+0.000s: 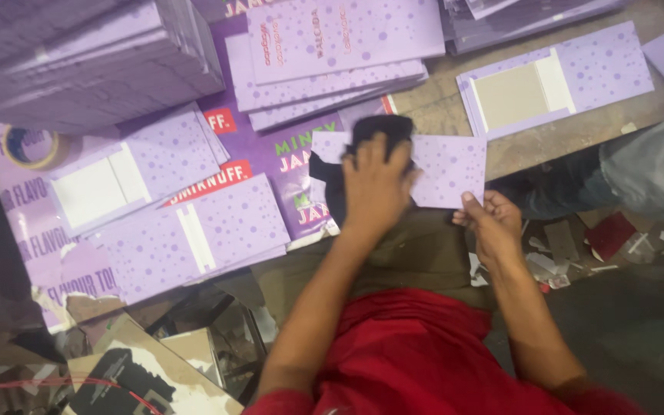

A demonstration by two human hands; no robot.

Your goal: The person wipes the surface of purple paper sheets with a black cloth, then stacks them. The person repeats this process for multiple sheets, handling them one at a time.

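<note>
Lilac dotted card (447,169) is pinched at its 6 o'clock edge by right hand (493,223); left hand (374,184) presses black cloth (332,180) (palm flat) onto it.

My left hand (376,184) covers most of the black cloth (374,131) and the middle of the lilac card (447,169). The card stack (78,61) at upper left runs off the frame's edge. Scraps (570,253) at right are too blurred to identify.
</note>
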